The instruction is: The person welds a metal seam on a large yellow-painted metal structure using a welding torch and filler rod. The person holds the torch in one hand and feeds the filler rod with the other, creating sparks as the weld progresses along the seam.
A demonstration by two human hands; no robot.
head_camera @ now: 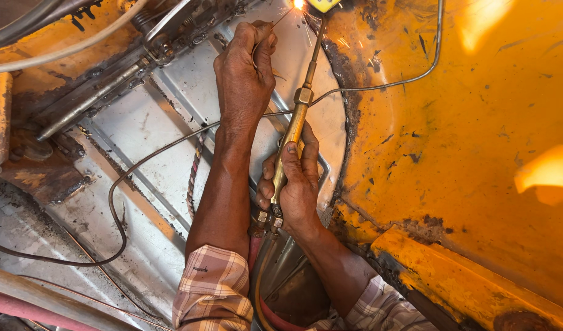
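Note:
My right hand grips the brass handle of a gas welding torch. Its thin neck runs up to a bright flame with sparks at the top edge. My left hand is stretched forward and pinches a thin filler rod whose tip reaches the flame. The work sits at the seam between a grey sheet-metal panel and an orange painted body panel. Red and dark hoses run from the torch base down between my forearms.
A thin wire loops across the grey panel and up over the orange panel. Rusty bars and brackets lie at the upper left. A pink hose and a pale pipe cross the lower left corner.

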